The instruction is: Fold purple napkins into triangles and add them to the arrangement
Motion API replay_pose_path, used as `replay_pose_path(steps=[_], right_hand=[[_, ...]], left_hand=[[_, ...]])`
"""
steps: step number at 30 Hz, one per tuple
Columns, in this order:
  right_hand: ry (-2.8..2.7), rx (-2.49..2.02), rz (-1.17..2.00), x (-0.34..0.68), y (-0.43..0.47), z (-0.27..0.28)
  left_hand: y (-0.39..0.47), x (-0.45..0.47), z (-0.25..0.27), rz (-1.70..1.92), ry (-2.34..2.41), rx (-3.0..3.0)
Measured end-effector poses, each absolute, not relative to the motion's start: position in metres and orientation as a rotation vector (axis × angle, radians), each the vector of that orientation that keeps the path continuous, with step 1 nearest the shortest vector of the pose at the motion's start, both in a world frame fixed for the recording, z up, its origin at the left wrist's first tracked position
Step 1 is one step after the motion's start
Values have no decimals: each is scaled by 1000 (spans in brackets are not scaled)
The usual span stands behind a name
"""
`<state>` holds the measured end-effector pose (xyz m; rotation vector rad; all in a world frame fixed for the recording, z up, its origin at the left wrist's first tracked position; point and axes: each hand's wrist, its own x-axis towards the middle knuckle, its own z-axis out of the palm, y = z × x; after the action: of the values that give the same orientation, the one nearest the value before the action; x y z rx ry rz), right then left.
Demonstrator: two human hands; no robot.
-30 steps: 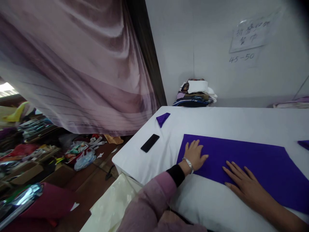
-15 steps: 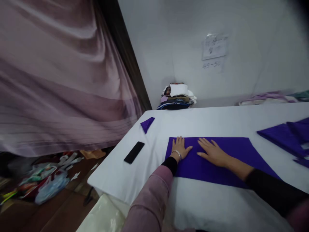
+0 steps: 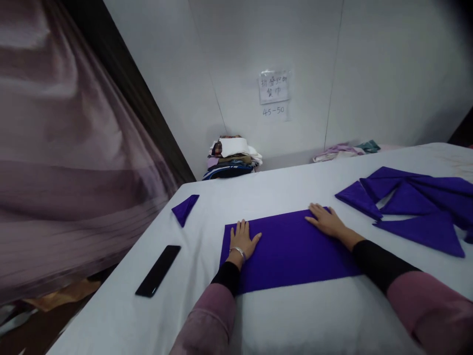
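Observation:
A purple cloth napkin (image 3: 288, 251) lies flat as a wide rectangle on the white-covered table. My left hand (image 3: 244, 240) rests on its left end, palm down with fingers spread, a silver bracelet at the wrist. Near the far right corner, my right hand (image 3: 327, 222) also presses flat on the cloth, fingers stretched out. Neither hand grips anything. To the right, several purple napkins folded into pointed shapes (image 3: 410, 199) lie overlapping. One small folded purple napkin (image 3: 185, 209) sits by itself toward the table's left edge.
A black phone (image 3: 158, 271) lies left of my left arm. Behind the white table (image 3: 281, 192), a stack of folded cloths (image 3: 232, 157) and a lower heap of fabric (image 3: 340, 152) stand against the wall. A pink curtain (image 3: 66, 162) hangs at the left; a handwritten sign (image 3: 274, 88) is on the wall.
My right hand has slid right along the napkin to its far right corner; my left hand stays on the left end. The view has turned right, showing more of the folded napkins.

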<state>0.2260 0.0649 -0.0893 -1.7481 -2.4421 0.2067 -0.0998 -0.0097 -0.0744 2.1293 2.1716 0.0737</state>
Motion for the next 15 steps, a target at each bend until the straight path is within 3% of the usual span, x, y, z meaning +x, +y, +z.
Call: replay_pose_path(steps=[7,15], right_hand=[[-2414,-1806,96,248,67,-105],[-2436,-1675,23,257,76,-123]], left_hand=[[-6,-80,-51,92,2142,2008],[15,60,-63,217,1623,2376]])
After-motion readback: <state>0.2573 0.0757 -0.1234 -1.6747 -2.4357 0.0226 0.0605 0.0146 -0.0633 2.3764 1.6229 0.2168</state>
